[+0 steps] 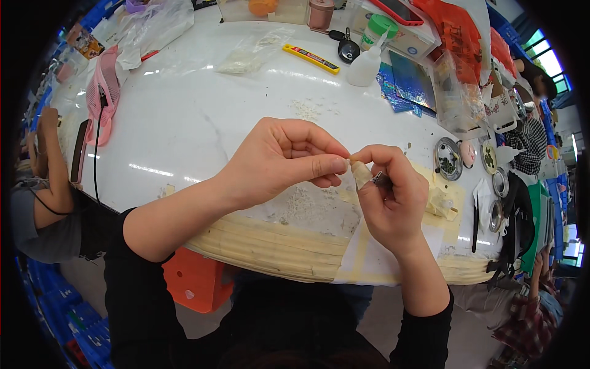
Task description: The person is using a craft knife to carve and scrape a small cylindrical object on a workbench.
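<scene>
Both hands pinched one small beige piece (pixel 359 173) over table (pixel 184 123): left hand (pixel 276 160), right hand (pixel 393 197); best kept steady, light grip.

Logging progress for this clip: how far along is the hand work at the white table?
Done: pale crumbs and scraps already litter the white table. In hand: the left hand and right hand pinch a small pale piece between their fingertips. Left: a pale lump sits untouched nearby; how much more remains cannot be told.
</scene>
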### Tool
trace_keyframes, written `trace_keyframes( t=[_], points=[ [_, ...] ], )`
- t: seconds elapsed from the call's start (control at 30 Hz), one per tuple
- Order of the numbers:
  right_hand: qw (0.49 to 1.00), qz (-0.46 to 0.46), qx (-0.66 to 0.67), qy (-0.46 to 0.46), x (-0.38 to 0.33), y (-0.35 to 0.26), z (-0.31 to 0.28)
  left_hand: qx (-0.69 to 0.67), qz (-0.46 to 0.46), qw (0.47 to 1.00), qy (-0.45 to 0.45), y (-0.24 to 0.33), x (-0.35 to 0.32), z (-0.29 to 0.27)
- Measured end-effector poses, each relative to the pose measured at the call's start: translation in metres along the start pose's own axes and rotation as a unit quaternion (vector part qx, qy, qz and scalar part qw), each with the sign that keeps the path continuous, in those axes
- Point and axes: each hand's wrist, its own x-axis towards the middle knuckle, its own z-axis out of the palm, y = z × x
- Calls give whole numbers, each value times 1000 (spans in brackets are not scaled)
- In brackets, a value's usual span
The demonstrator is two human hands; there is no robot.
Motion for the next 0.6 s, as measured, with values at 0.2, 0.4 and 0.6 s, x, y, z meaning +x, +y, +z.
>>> trace_keyframes(
  t=[0.2,0.4,0.6],
  points=[
    [999,-34,-19,15,1,0,2,-11,6,1000,-11,-1,-3,-1],
    [999,-38,-30,17,1,-1,2,113,100,989,10,-6,-5,1],
    [1000,-27,-3,-2,1,-1,2,233,189,954,8,-3,-7,1]
  ],
)
